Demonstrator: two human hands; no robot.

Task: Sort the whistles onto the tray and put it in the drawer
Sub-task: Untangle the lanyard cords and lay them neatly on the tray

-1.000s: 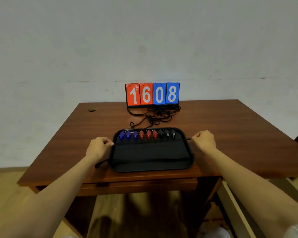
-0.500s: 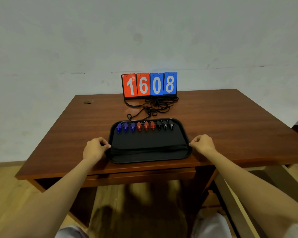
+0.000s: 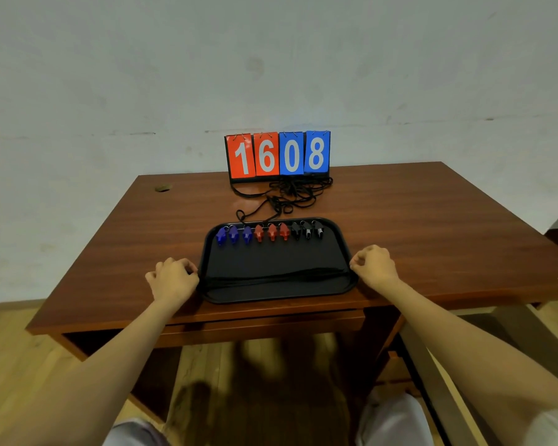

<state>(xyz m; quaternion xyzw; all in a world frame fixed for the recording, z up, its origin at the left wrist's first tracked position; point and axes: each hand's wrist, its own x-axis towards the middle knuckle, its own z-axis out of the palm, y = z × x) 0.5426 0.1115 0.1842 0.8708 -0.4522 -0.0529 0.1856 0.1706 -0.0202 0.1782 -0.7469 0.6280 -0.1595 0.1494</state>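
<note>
Change: black cords [image 3: 277,275], a second ago just under the whistles [image 3: 271,232], now cross the tray [image 3: 271,293] nearer its front.
Left hand [image 3: 174,280]: curled, pinching the cords' left end.
Right hand [image 3: 374,265]: curled, pinching the right end.
Whistles: row beyond both hands.
Scoreboard [image 3: 277,156]: 1608.

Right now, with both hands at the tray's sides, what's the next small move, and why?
Probably lay the cord on the tray and let go: the whistles sit sorted by colour, the left hand and right hand pinch its ends, and the drawer is shut.
</note>
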